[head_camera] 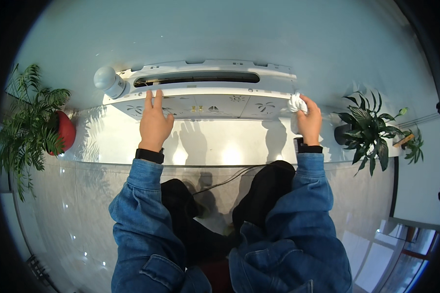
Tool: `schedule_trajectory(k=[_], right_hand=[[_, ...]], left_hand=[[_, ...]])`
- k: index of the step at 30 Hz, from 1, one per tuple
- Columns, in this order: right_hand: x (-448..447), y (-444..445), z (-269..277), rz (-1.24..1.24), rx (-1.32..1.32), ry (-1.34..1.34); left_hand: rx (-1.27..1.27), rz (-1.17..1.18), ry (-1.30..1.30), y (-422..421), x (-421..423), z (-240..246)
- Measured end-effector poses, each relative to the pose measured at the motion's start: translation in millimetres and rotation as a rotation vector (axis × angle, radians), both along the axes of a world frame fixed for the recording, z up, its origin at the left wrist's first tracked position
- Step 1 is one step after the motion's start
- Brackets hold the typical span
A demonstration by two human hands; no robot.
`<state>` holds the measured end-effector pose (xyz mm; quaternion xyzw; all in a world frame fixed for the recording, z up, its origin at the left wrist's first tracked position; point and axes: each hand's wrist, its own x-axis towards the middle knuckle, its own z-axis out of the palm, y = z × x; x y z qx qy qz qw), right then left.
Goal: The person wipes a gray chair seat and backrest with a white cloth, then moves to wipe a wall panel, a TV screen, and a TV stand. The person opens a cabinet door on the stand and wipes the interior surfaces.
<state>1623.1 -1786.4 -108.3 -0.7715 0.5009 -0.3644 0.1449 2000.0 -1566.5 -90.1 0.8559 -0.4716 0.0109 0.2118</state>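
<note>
A long, low white cabinet (220, 103) stands against the wall, its front doors decorated with palm trees, a sun and a sailboat. Its top panel (278, 85) has a long dark slot (198, 78). Two fingers of my left hand (154, 126) reach the top front edge near the slot's left end; no object shows in that hand. At the cabinet's right end, my right hand (311, 121) pinches a crumpled white cloth or tissue (297, 103) against or close to the corner. Small brass-coloured knobs (197, 108) sit at the middle of the doors.
A white bottle with a rounded top (109, 82) stands on the cabinet's left end. The cabinet rests on a white ledge (220, 143). A palm-like plant in a red pot (65, 132) is to the left, a leafy plant (370, 122) to the right. Dark cables (223, 180) cross below the ledge.
</note>
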Motion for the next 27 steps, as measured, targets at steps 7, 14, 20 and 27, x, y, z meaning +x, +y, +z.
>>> schedule_trajectory(k=[7,14,20,27], right_hand=[[101,100,-49,0.254,0.586,-0.747],[221,110,-114,0.511,0.758,-0.431],[224,116,-117,0.646,0.617,-0.391],[119,184,-108,0.521,0.58,-0.311]], left_hand=[[-0.027,-0.025,0.021,0,-1,2],[-0.305,-0.187,0.118,3,-11,5],[-0.043,-0.206,0.216,10,-2,-9],[-0.249,-0.264,0.242,-6,-18,-14]])
